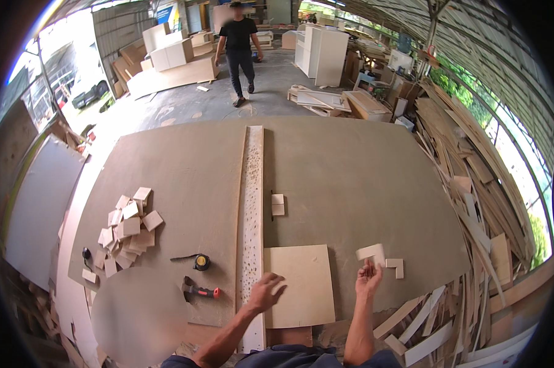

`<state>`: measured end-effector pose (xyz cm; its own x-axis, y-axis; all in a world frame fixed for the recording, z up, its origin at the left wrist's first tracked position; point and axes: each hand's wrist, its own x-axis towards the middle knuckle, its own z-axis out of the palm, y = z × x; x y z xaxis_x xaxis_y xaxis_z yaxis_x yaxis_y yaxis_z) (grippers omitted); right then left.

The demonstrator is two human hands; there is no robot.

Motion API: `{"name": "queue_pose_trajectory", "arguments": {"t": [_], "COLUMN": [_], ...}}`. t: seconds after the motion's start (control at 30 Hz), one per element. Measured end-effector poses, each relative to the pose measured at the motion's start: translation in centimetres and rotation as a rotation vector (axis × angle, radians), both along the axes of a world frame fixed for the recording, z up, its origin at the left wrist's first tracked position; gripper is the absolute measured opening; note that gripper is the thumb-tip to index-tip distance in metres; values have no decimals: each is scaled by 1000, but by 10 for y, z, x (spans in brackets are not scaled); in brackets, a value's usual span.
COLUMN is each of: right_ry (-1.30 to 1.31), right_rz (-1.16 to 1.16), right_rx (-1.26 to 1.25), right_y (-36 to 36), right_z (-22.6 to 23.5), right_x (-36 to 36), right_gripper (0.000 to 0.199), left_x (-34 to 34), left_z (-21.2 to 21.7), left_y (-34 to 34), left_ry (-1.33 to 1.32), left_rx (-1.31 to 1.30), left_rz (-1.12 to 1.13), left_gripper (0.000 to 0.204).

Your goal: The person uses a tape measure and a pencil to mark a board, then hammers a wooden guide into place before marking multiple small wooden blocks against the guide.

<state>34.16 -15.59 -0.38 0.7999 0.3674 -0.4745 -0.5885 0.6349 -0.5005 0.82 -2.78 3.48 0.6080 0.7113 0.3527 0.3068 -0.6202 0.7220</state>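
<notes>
My right hand [369, 279] pinches a pale L-shaped wood piece [375, 251], blurred a little by motion, above the right side of the brown work table [363, 172]. Beside it on the table lies a second L-shaped wood piece [400, 267]. My left hand [267, 293] is open and holds nothing, its fingers bent and apart. It hovers over the left edge of a square plywood panel [304, 288]. Along that panel's left side runs a long, speckled, pale strip [251, 184]. Two small wood blocks [278, 205] lie together just right of the strip.
A pile of square wood blocks [130, 227] lies on the left, near a tape measure [201, 262] and a hammer with a red-and-black handle [200, 292]. Scrap boards [473, 184] crowd the right side. A person [239, 49] stands beyond the far edge, near white cabinets [320, 55].
</notes>
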Motion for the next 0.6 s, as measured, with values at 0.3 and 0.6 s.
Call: {"name": "queue_pose_trajectory", "arguments": {"t": [0.3,0.6], "right_ry": [-14,-236], "right_rz": [210,370], "right_rx": [-473,-749], "right_y": [-67,-66], "right_z": [-60,-55], "right_x": [-41,-62], "right_gripper": [27,19], "left_x": [-165,-333], "left_z": [-30,-53], "left_y": [84,211], "left_ry": [-120,89], "left_rx": [-125,-48], "left_rz": [810,1380], "left_gripper": [10,24]}}
